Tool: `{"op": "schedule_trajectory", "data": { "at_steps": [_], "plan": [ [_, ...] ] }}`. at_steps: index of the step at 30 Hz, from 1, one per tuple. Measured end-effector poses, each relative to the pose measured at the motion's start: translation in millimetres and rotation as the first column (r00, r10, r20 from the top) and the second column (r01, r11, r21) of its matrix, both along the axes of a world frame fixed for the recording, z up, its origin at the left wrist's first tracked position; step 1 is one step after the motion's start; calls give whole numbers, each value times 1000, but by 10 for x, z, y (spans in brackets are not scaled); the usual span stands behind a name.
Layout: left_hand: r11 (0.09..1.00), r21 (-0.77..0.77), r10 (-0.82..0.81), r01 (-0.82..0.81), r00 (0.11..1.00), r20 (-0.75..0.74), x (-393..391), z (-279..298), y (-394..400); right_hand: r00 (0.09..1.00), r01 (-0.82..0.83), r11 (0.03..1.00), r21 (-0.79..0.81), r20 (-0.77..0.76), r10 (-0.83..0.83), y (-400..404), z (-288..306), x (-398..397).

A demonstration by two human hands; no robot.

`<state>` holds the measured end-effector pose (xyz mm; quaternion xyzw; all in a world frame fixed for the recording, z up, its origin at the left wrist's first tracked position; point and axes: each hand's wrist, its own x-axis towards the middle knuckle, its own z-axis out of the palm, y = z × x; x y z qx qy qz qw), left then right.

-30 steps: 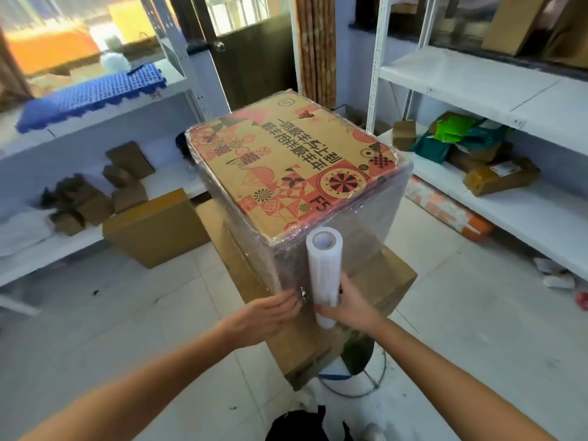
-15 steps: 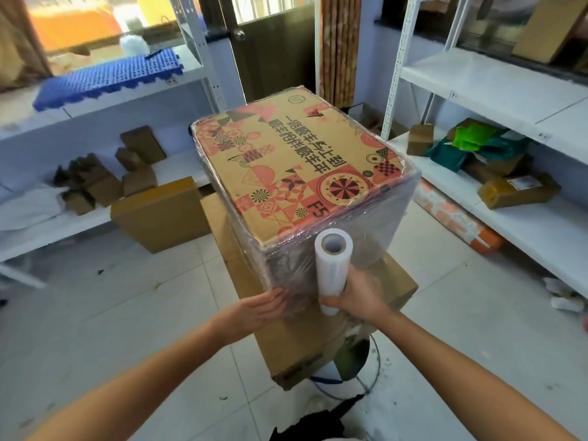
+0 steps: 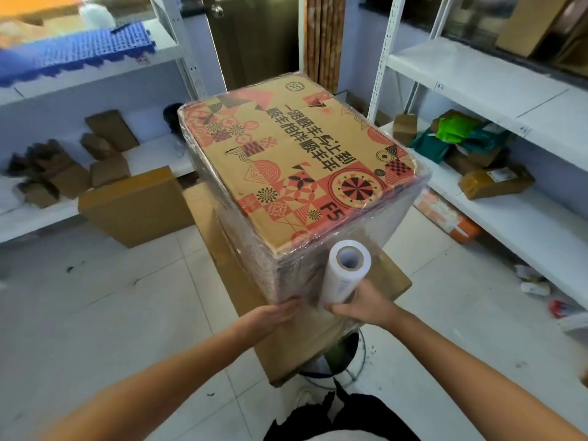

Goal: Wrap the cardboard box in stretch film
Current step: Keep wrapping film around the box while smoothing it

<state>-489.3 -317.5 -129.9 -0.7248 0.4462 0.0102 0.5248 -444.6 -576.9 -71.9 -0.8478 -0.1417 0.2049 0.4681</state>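
Note:
A tall cardboard box (image 3: 296, 167) with red and black printed patterns stands in front of me, its sides covered in shiny stretch film. It rests on a flat brown cardboard base (image 3: 391, 278). My right hand (image 3: 362, 305) grips the lower end of a white stretch film roll (image 3: 345, 272), held upright against the box's near corner. My left hand (image 3: 270, 315) presses flat with straight fingers against the film low on the box's near left side.
White metal shelving runs along the left (image 3: 95, 71) and right (image 3: 496, 90) walls, holding small cartons and packets. A brown carton (image 3: 136, 205) leans at the left shelf. A dark stool base (image 3: 337, 354) sits under the cardboard base. Litter (image 3: 534, 284) lies on the tiled floor at right.
The view has shifted slightly. My left hand has slid along the film at the box's lower near edge while the roll stays at the near corner.

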Motion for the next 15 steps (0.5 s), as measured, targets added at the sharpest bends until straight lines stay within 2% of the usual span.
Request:
{"op": "schedule_trajectory", "data": {
  "at_steps": [1,3,4,6,7,9,10,11,13,14,15],
  "plan": [
    [999,24,-43,42,998,49,48,-108,60,1000,5,1000,-7,-1,-5,-1,13,0],
    [1000,-10,-10,12,989,151,60,-218,151,999,32,999,-21,18,-32,-5,-8,1],
    [999,25,-31,28,991,133,92,-305,196,997,49,997,-66,62,-45,-6,-15,11],
    [992,114,42,-46,998,41,80,-364,231,982,93,983,-161,180,-64,9,21,43],
    [990,129,48,-57,996,73,31,-237,158,965,118,975,-186,252,-69,25,51,56],
    [996,74,33,-45,987,156,-61,-30,30,903,211,949,-236,419,-96,66,99,62],
    [997,37,57,-63,986,159,-116,4,-16,870,257,934,-249,479,-112,82,102,62],
    [995,-42,95,-92,991,98,-168,-47,-50,853,282,930,-237,506,-129,89,74,69],
    [987,1,161,-161,987,-8,-261,-48,-163,886,258,948,-184,437,-156,80,33,84],
    [987,100,129,-128,992,-9,-287,-56,-201,911,225,960,-168,387,-146,69,9,91],
    [985,167,30,-39,998,51,-310,-23,-257,930,185,970,-158,348,-121,48,-24,104]
  ]
}}
